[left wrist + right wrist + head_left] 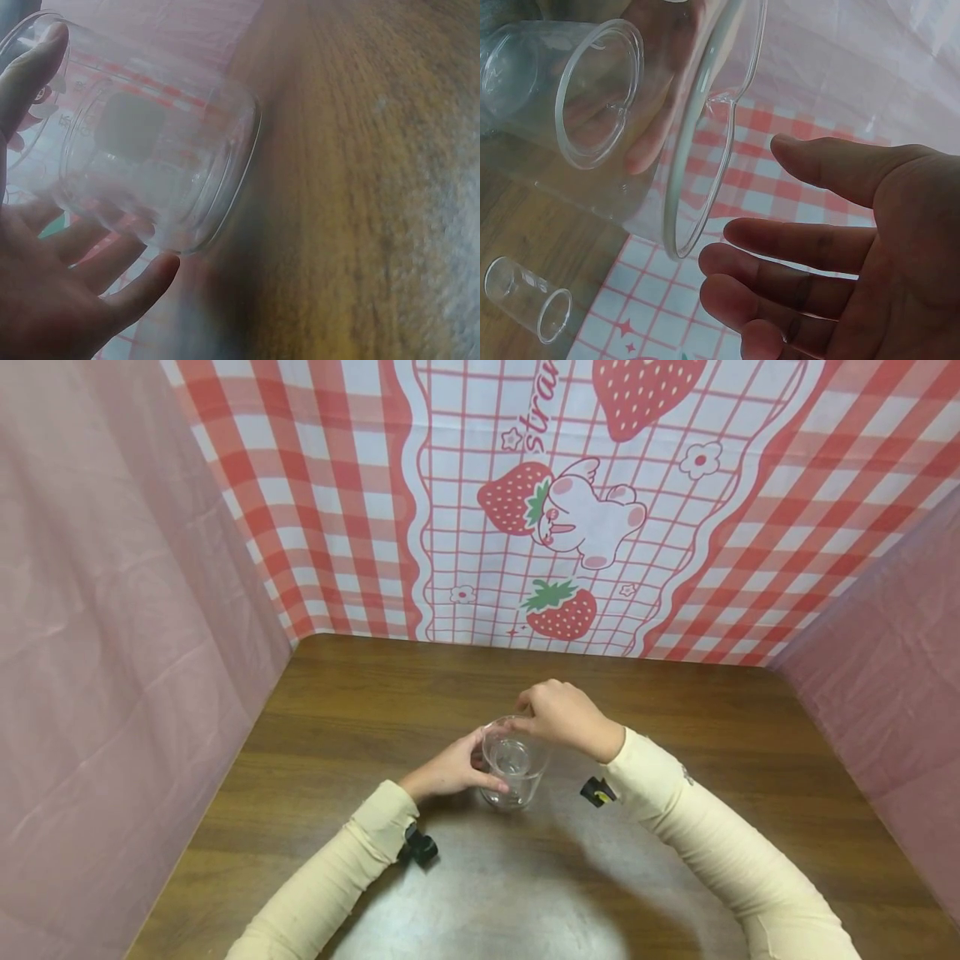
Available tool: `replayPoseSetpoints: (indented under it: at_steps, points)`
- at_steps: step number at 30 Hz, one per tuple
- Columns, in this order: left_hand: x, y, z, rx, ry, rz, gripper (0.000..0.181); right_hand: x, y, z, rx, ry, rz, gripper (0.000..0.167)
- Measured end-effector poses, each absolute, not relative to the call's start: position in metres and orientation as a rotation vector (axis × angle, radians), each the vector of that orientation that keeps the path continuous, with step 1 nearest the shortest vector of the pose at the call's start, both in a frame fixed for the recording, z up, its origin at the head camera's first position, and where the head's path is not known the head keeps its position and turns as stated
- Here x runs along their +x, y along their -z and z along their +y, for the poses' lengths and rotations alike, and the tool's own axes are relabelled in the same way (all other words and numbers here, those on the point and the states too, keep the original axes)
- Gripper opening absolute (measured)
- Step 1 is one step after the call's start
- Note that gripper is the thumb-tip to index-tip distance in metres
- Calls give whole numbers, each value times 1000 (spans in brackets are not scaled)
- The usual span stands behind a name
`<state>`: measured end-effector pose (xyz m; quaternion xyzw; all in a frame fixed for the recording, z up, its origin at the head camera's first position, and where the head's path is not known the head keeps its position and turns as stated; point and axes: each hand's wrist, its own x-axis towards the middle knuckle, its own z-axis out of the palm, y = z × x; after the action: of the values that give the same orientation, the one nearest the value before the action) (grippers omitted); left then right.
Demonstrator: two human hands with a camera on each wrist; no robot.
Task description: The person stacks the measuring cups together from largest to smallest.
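A large clear glass beaker [529, 782] with a pouring lip stands on the table, a smaller beaker [600, 94] nested inside it. My left hand [447, 768] holds the large beaker from its left side, thumb on the near wall and the other fingers toward the far side. In the left wrist view those fingers [131, 300] lie along the glass. Over the rim's right side hovers my right hand [566, 714]. Its loosely bent fingers [802, 240] are apart from the glass in the right wrist view and hold nothing.
Another small glass beaker [529, 300] stands on the wooden table [360, 693], visible only in the right wrist view. A red-and-white strawberry cloth [480, 568] hangs behind the table, with pink curtains [112, 652] at both sides.
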<state>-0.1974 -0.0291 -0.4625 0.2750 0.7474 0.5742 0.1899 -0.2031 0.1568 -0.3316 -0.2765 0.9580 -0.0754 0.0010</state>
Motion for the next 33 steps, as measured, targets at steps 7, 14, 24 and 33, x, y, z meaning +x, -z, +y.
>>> replayPoseSetpoints:
  at_steps: [7,14,24,33]
  points:
    - [-196,461,-30,754,-1609,2097,88,-204,331,158,-868,233,3013,33]
    - [-196,462,-30,734,-1618,2086,88,-204,330,160,-841,250,3006,35]
    - [-195,460,-29,725,-1612,2104,87,-207,329,161,-844,245,3022,32]
    - [-196,460,-30,725,-1578,2124,86,-210,331,164,-811,257,3025,30]
